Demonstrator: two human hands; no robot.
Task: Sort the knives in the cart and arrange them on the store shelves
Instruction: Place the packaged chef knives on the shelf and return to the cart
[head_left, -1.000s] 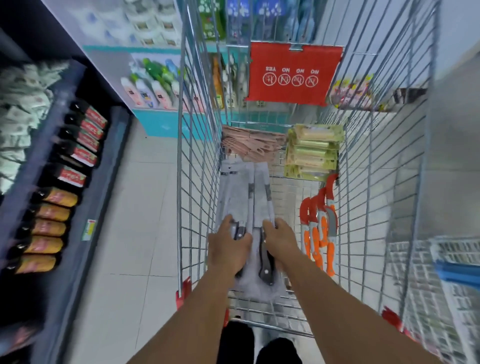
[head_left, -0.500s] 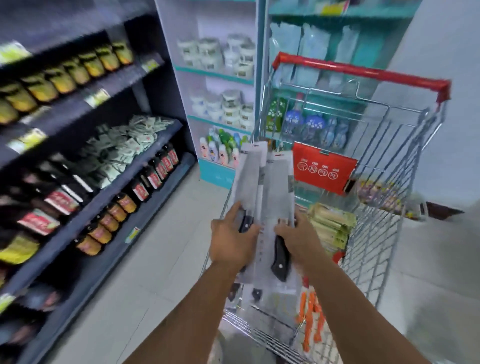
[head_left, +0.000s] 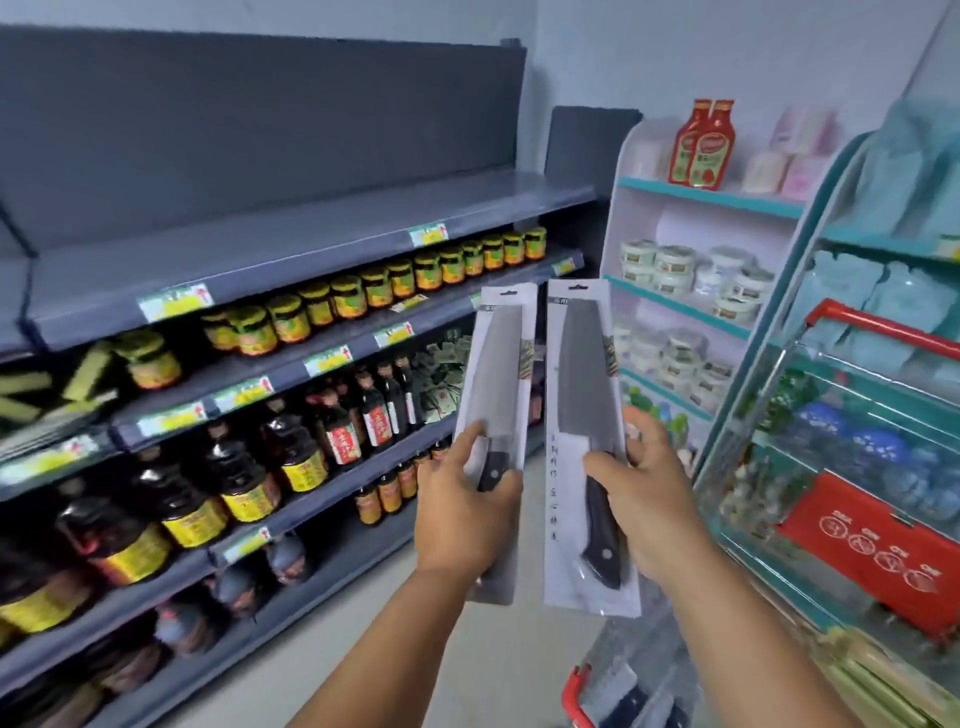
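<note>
I hold two packaged kitchen knives upright in front of me, side by side with a small gap. My left hand (head_left: 462, 514) grips the narrower knife pack (head_left: 496, 374) around its black handle. My right hand (head_left: 644, 504) grips the wider cleaver pack (head_left: 584, 384) at the base of the blade, its black handle pointing down. The wire shopping cart (head_left: 878, 332) with a red handle stands at my right. More knife packs (head_left: 631, 701) lie blurred at the bottom edge. The dark grey store shelves (head_left: 322, 239) rise on my left; the top shelf is bare.
Jars (head_left: 363, 291) and dark sauce bottles (head_left: 244, 467) fill the lower left shelves. A white and teal shelf unit (head_left: 691, 306) with tubs and two red ketchup bottles (head_left: 701, 143) stands behind the cart. A red sign (head_left: 872, 545) hangs in the cart. Grey floor (head_left: 519, 649) lies between.
Both hands lifted the two knife packs out of the cart and up to chest height. The packs separated, one in each hand, and my view swung left toward the grey shelves.
</note>
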